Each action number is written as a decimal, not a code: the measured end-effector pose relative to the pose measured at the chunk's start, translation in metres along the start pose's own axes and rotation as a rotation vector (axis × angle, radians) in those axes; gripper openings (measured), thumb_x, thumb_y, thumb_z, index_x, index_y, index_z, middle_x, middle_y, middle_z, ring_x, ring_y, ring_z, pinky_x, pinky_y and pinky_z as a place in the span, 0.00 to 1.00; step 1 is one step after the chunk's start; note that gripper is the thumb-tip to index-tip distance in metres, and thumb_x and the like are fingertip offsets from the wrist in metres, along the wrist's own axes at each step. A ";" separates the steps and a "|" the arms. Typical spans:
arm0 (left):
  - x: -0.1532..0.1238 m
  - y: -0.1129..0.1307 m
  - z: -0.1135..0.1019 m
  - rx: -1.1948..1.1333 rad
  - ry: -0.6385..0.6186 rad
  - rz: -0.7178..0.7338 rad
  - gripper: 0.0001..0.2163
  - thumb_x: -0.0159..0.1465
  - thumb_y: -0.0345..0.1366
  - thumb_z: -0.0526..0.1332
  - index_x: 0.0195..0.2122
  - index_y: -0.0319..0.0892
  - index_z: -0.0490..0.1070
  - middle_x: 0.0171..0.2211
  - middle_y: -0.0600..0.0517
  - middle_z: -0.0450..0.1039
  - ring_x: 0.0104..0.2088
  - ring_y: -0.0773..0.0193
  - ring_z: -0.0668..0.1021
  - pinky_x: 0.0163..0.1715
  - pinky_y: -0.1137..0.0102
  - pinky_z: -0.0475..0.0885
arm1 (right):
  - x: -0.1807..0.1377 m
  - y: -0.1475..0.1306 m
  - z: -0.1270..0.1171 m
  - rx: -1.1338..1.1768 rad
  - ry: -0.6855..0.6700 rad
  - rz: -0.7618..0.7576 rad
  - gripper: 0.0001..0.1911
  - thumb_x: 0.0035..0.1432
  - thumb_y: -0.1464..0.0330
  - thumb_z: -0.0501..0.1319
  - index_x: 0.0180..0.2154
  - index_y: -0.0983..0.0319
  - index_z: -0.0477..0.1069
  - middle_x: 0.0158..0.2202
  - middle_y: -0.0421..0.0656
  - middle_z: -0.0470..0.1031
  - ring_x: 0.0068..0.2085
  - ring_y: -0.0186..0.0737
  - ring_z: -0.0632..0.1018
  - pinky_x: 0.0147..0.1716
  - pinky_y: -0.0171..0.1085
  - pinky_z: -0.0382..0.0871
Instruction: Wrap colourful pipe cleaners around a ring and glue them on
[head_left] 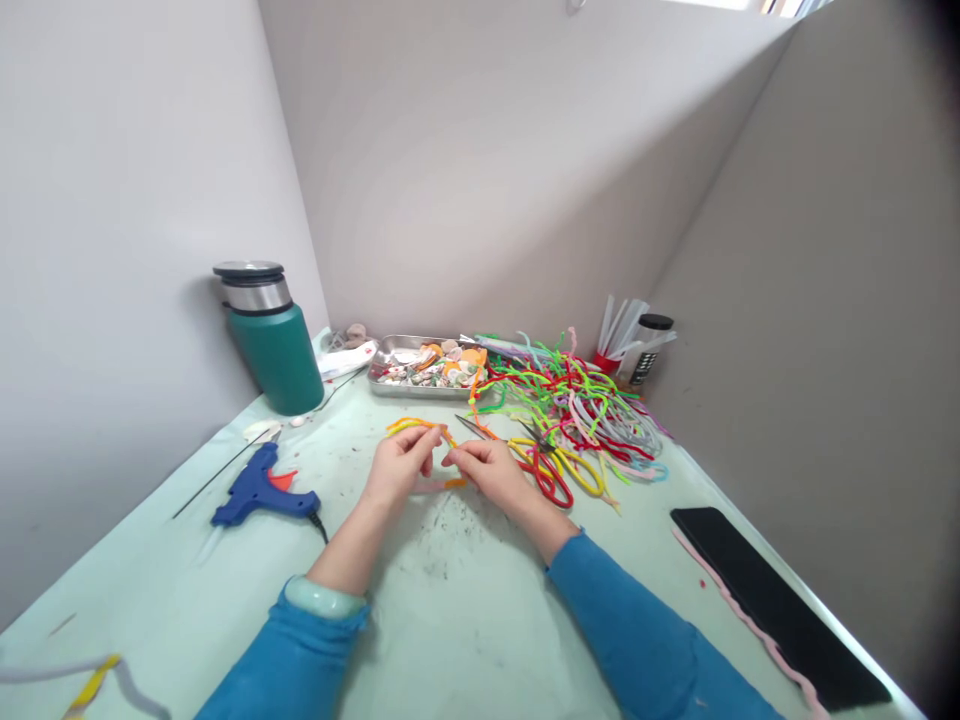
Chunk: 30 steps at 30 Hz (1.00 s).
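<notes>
My left hand [403,462] is closed in a pinch on an orange-yellow pipe cleaner [409,424], whose bent end sticks out above the knuckles. Facing it closely, my right hand [491,470] pinches the same strand between thumb and fingers; the exact contact is partly hidden. Below the fingertips shows a pale pink strand [429,487] with an orange end. Just right of my right hand lie red-handled scissors [553,484] and yellow-handled scissors [589,474], with their blades pointing up and left.
Behind the hands are a metal tray [427,392] of small pieces and a tangled pipe cleaner heap [577,400]. A blue glue gun [262,490] and green bottle [277,355] stand left. At right lies a black flat object [772,600] beside a pink strand. Walls enclose the table.
</notes>
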<state>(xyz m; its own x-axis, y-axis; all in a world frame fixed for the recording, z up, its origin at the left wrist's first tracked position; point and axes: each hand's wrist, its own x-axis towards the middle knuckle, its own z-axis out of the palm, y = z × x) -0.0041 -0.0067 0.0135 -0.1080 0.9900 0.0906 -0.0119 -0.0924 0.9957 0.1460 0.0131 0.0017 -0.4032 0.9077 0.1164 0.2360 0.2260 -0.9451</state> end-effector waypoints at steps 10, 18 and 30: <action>0.000 0.002 -0.004 -0.214 0.085 -0.116 0.16 0.46 0.45 0.66 0.28 0.37 0.72 0.22 0.55 0.67 0.16 0.75 0.63 0.16 0.76 0.60 | 0.002 0.003 -0.003 -0.206 0.082 -0.083 0.13 0.52 0.65 0.56 0.26 0.63 0.76 0.18 0.37 0.66 0.23 0.31 0.64 0.22 0.30 0.53; -0.001 0.003 -0.008 -0.101 0.019 -0.113 0.14 0.49 0.44 0.65 0.29 0.36 0.73 0.14 0.57 0.64 0.15 0.73 0.64 0.17 0.76 0.60 | 0.003 0.010 -0.012 -0.297 0.184 -0.149 0.15 0.53 0.61 0.55 0.23 0.62 0.74 0.20 0.38 0.69 0.25 0.33 0.66 0.25 0.31 0.55; 0.006 0.000 -0.016 -0.139 0.217 -0.141 0.15 0.47 0.44 0.66 0.26 0.36 0.72 0.17 0.53 0.69 0.14 0.73 0.65 0.14 0.77 0.56 | 0.005 0.008 -0.018 -0.058 0.224 -0.042 0.09 0.50 0.62 0.59 0.26 0.61 0.72 0.21 0.38 0.69 0.22 0.32 0.66 0.22 0.32 0.57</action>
<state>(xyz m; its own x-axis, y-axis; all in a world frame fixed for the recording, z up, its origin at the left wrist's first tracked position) -0.0205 -0.0025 0.0132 -0.3053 0.9497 -0.0702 -0.1767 0.0159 0.9841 0.1615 0.0261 0.0003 -0.2092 0.9513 0.2264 0.2764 0.2796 -0.9195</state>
